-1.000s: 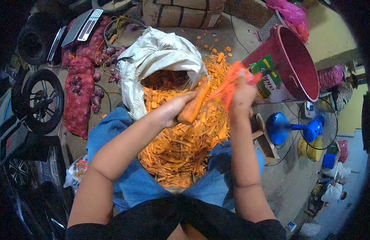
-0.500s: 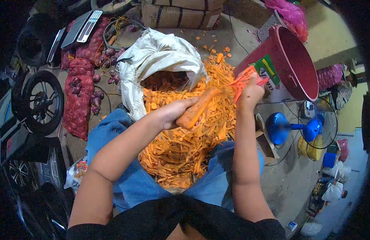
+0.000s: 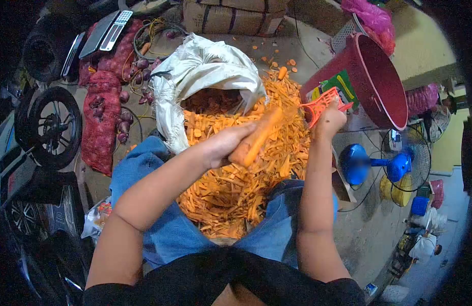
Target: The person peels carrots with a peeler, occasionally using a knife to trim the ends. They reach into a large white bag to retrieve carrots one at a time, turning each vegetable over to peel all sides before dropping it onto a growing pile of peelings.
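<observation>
From the head camera, looking down over both forearms. Gripping a long, tapered orange carrot [image 3: 259, 136] in the left hand [image 3: 223, 148], fingers closed round its thick lower end, tip slanting up and away toward the open mouth of a crumpled white woven sack [image 3: 205, 71]. Clutching a flat orange plastic peeler [image 3: 321, 104] in the right hand [image 3: 330, 121], fist shut on the handle, blade end just beyond the carrot's tip and seemingly clear of it, in front of a tipped dark-red plastic bucket [image 3: 381, 76]. Poised above a broad heap of orange carrot peelings [image 3: 231, 199] lying between two knees in blue jeans [image 3: 164, 229]. Off to the left, well apart, red mesh sacks of onions [image 3: 100, 127].

Judged to be the far end of a peeling stroke. To do it well: set the blade on the carrot close above the gripping fingers, draw it away from the body in one light, full-length pass, roll the carrot a little in the left hand between passes, and tuck the thumb out of the blade's line. Drop the strips on the heap, not on the jeans.

Reaching in from the lower left with the left forearm, elbow bent, palm turned up under the carrot. Rising almost straight up the picture with the right forearm, wrist cocked back, knuckles toward the bucket.
</observation>
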Available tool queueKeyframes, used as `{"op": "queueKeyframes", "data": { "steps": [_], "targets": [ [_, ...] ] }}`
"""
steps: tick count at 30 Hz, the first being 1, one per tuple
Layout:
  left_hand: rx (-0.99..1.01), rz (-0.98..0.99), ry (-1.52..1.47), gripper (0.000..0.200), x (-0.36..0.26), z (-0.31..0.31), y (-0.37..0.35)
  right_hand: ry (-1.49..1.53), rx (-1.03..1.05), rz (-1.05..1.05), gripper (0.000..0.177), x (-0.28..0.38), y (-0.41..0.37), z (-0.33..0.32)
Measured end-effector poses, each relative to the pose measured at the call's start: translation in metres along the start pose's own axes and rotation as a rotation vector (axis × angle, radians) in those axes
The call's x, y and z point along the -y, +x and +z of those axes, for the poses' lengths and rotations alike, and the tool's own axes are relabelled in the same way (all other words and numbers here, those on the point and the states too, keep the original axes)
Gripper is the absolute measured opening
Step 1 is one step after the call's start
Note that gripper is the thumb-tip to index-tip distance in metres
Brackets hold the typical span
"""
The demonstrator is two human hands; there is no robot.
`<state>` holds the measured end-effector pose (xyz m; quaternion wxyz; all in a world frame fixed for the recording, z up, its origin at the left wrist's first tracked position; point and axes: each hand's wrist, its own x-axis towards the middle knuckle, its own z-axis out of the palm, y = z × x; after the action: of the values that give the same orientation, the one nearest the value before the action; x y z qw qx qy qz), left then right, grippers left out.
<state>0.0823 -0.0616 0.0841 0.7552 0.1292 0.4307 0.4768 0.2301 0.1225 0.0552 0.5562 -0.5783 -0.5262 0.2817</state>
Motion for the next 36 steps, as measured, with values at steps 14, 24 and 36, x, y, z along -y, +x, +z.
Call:
{"op": "queueKeyframes", "data": {
  "steps": [14, 24, 36],
  "targets": [
    [0.059, -0.047, 0.212, 0.035, 0.013, 0.003, -0.004, 0.067, 0.05, -0.134, 0.015, -0.01, -0.012, 0.016],
    [0.009, 0.031, -0.148, 0.032, 0.015, -0.018, 0.023, 0.113, 0.457, -0.245, 0.017, 0.074, -0.11, 0.013],
    [0.071, 0.013, 0.05, 0.038, 0.01, -0.001, 0.004, 0.26, 0.104, 0.172, 0.018, 0.026, -0.016, 0.002]
  ]
}}
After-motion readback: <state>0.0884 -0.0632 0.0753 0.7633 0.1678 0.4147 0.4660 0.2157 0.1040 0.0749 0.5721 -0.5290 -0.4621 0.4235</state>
